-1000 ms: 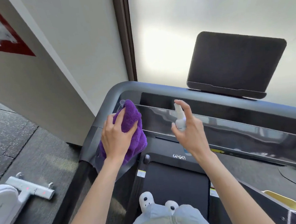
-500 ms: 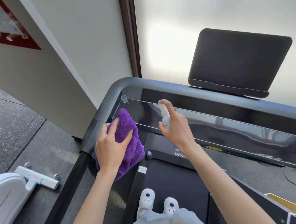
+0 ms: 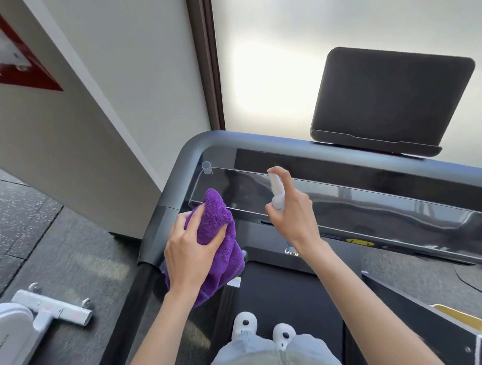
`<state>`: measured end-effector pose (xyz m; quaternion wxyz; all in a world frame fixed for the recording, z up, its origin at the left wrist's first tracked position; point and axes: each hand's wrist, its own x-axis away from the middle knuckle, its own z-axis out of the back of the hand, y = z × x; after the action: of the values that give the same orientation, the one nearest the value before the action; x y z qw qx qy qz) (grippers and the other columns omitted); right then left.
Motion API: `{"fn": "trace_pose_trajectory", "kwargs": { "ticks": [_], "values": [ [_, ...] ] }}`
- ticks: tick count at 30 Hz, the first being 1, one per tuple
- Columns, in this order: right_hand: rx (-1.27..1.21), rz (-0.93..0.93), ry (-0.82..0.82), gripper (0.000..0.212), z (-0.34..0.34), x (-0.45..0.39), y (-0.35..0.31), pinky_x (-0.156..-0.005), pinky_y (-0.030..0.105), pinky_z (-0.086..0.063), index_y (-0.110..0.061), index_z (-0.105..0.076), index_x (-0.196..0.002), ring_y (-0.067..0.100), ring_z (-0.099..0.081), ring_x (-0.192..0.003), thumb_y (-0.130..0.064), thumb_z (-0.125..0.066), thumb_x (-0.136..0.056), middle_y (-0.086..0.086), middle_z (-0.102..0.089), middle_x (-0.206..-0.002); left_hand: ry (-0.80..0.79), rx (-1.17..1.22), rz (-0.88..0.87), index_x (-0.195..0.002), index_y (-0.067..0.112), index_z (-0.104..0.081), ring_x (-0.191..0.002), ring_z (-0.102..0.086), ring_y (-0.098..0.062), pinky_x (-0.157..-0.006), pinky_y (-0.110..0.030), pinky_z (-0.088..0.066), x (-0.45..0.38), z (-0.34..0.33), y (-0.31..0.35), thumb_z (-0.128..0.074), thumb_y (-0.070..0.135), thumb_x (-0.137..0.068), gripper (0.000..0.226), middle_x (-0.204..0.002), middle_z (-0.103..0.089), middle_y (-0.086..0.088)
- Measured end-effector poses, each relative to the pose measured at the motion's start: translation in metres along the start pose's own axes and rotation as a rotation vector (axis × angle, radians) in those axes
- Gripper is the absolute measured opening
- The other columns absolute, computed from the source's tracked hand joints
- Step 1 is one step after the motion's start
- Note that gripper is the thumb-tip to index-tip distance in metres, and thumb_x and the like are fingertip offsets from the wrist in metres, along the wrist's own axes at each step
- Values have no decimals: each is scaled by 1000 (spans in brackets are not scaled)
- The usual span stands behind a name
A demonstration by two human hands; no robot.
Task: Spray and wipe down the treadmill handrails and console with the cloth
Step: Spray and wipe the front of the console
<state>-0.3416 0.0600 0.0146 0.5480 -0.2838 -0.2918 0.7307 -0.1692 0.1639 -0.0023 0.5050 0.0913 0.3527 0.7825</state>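
A person stands on a treadmill whose grey handrail [image 3: 303,146] and glossy console [image 3: 378,201] run crosswise just beyond both hands. The left hand [image 3: 190,254] grips a bunched purple cloth [image 3: 217,221] at the rail's left corner, nearer the surface. The right hand [image 3: 293,207] curls round a small spray bottle [image 3: 277,191], nozzle apparently aimed at the console; its contents are indiscernible.

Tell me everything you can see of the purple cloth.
The purple cloth looks like thick, looped terry, bunched into a wad rather than spread flat. The left hand grips it, fingers curled over its folds. Its upper end pokes up against the treadmill's left front corner, by the clear shelf; the rest hangs below the hand. Nothing else visibly touches it.
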Motion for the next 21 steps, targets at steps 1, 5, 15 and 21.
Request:
{"fn": "trace_pose_trajectory", "kwargs": {
  "ticks": [1, 5, 15, 21],
  "values": [
    [-16, 1, 1, 65, 2, 1, 2, -68, 37, -45, -37, -37, -136, 26, -48, -66, -2, -56, -85, -3, -45, -64, -5, 5, 3, -128, 22, -62, -94, -62, -20, -73, -34, -52, -1, -1, 0, -71, 49, -79, 56, -109, -61, 2],
    [-141, -20, -14, 68, 11, 6, 5, -58, 37, -53, -49, -34, -129, 30, -54, -55, -3, -57, -84, 15, -55, -63, -24, 28, -16, -127, 23, -62, -94, -62, -20, -74, -32, -50, -7, -7, 2, -71, 48, -79, 56, -110, -61, 2],
    [-200, 26, 104, 72, 41, 13, 11, -58, 46, -57, -48, -38, -135, 31, -55, -52, 0, -60, -86, 11, -52, -61, -90, 56, -34, -127, 30, -60, -93, -61, -17, -72, -30, -49, -18, -24, 6, -69, 53, -79, 54, -109, -58, 9],
    [-137, -55, 198, 57, 46, 17, 24, -66, 45, -58, -44, -39, -129, 32, -58, -55, -9, -64, -91, 16, -56, -61, -141, 86, -59, -128, 32, -59, -95, -60, -20, -77, -40, -53, -23, -35, 11, -65, 57, -79, 55, -109, -58, 10]
  ]
}}
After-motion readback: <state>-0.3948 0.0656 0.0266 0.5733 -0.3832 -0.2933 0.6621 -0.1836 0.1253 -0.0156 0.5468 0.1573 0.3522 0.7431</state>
